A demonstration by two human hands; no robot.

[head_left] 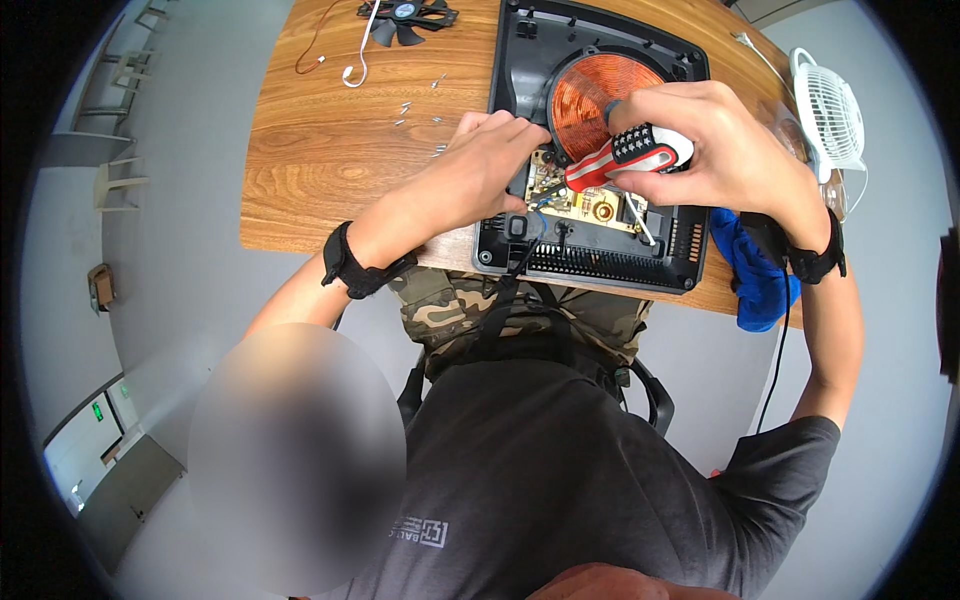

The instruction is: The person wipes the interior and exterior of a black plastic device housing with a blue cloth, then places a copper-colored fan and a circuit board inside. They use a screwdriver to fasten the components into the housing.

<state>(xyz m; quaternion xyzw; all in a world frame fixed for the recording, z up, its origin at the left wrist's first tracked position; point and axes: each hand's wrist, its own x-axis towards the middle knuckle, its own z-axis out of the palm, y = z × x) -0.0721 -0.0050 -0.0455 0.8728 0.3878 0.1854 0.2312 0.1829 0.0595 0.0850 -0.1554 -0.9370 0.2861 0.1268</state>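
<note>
Wood-grain tabletop (330, 150) carries an opened black plastic induction-cooker housing (520, 70), its copper-coloured coil (590, 95) and tan circuit board (575, 200) exposed at the near edge. Left hand (480, 165), at 9 o'clock of the board, presses curled fingers on the housing rim without clasping anything; right hand (725, 135), at 3 o'clock, is clenched round a red, black and white-handled screwdriver (625, 155) angled toward the board. Judged risk: a tip slip could gouge board components, and loose small silver screws (420, 115) at 10 o'clock could roll away.
</note>
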